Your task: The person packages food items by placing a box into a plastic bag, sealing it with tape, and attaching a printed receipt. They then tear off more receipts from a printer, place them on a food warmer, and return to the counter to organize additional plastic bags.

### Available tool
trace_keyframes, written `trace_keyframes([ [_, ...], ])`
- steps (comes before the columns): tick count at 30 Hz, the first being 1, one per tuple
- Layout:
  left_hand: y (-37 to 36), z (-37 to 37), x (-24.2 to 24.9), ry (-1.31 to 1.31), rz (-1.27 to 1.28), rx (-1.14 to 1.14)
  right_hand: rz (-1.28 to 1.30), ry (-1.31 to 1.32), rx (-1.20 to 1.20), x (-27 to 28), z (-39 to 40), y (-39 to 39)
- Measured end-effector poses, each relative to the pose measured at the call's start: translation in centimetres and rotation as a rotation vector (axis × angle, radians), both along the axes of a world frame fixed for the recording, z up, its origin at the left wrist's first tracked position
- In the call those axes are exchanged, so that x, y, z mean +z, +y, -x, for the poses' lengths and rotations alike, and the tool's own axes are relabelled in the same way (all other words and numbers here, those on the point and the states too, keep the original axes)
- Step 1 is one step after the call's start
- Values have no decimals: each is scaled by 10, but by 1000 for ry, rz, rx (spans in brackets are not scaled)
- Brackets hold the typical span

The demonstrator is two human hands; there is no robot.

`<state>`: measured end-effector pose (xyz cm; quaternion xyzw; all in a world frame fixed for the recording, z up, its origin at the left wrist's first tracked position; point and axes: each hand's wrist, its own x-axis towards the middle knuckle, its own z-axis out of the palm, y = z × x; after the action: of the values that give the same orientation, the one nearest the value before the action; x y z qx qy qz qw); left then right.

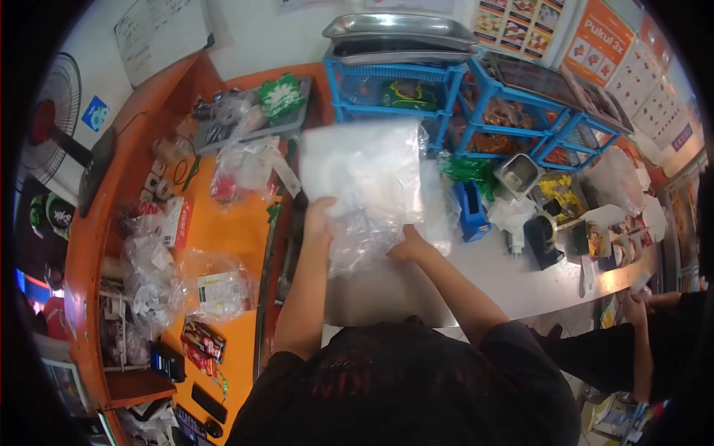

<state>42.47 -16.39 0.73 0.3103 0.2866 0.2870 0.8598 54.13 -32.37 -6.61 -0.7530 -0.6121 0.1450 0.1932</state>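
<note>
A stack of clear plastic bags is held up in front of me over the metal counter. My left hand grips its lower left edge, the fingers partly hidden by the plastic. At the lower right corner, my right hand is closed on the same stack, thumb upward. Loose crinkled plastic hangs down between the two hands. Just right of the stack stands a blue tape dispenser.
Blue plastic racks with steel trays on top stand behind. Rightward are a steel container, a black tape dispenser and food boxes. The orange counter holds bags and a phone. A co-worker's hand shows at right.
</note>
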Motion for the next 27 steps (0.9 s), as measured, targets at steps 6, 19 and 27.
trace_keyframes([
  [6, 10, -10, -104, 435, -414, -395, -143, 63, -191, 12, 21, -99],
  [19, 3, -9, -103, 1084, -944, -14, 395, -737, -467, -23, -105, -38],
  [27, 25, -20, -109, 462, -230, 7, -618, -378, -918, 100, -107, -29],
])
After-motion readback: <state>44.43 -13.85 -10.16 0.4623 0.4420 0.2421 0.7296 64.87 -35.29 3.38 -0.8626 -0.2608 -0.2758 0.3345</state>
